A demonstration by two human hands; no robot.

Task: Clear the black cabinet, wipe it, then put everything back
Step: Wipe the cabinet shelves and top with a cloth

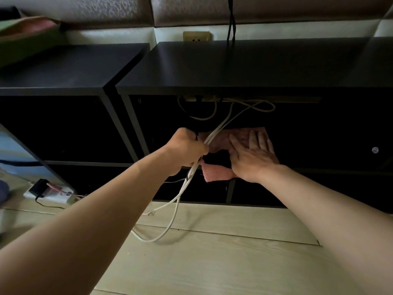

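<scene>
The black cabinet [244, 67] stands low against the wall, its open shelf dark inside. My left hand [185, 150] grips a bundle of white cables [180, 194] that run from under the cabinet top down to the floor. My right hand [253, 154] presses flat, fingers straight, on a pink cloth [219, 141] lying on the shelf; one corner of the cloth hangs over the shelf's front edge.
A second black cabinet [70, 67] stands to the left. A white power strip [51, 193] with a black adapter lies on the pale wood floor [212, 252] at left. A wall socket [196, 36] and a black cord [231, 22] sit behind the cabinet.
</scene>
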